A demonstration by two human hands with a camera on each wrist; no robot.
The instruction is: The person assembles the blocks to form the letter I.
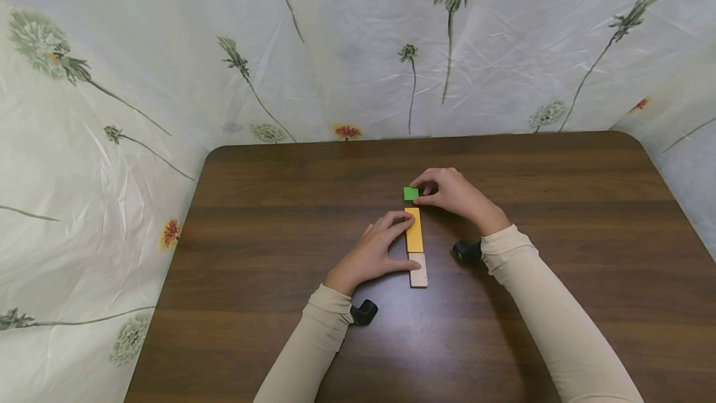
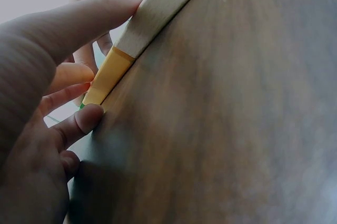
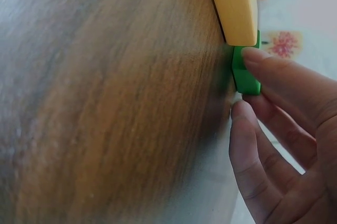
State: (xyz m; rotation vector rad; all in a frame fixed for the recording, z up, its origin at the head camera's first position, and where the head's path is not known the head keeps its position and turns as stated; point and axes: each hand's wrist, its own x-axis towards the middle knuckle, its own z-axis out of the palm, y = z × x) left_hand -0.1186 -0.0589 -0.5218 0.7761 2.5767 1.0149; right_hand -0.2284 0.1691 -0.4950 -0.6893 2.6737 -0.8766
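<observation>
A yellow block point(image 1: 414, 233) and a plain pale wooden block point(image 1: 418, 277) lie end to end in a line on the table. My left hand point(image 1: 376, 252) rests against this line, its fingertips on the yellow block and its thumb point(image 2: 113, 12) on the pale one. Just beyond the yellow block's far end, separated by a small gap in the head view, is a small green block point(image 1: 411, 194). Thumb and fingers of my right hand point(image 1: 454, 193) pinch that green block from the right. Its underside is too hard to make out to tell whether it touches the table.
The dark brown wooden table point(image 1: 268, 216) has rounded far corners. A pale floral sheet point(image 1: 347, 48) hangs behind it and along the left side. Black wrist-worn devices point(image 1: 365, 312) sit beneath both forearms.
</observation>
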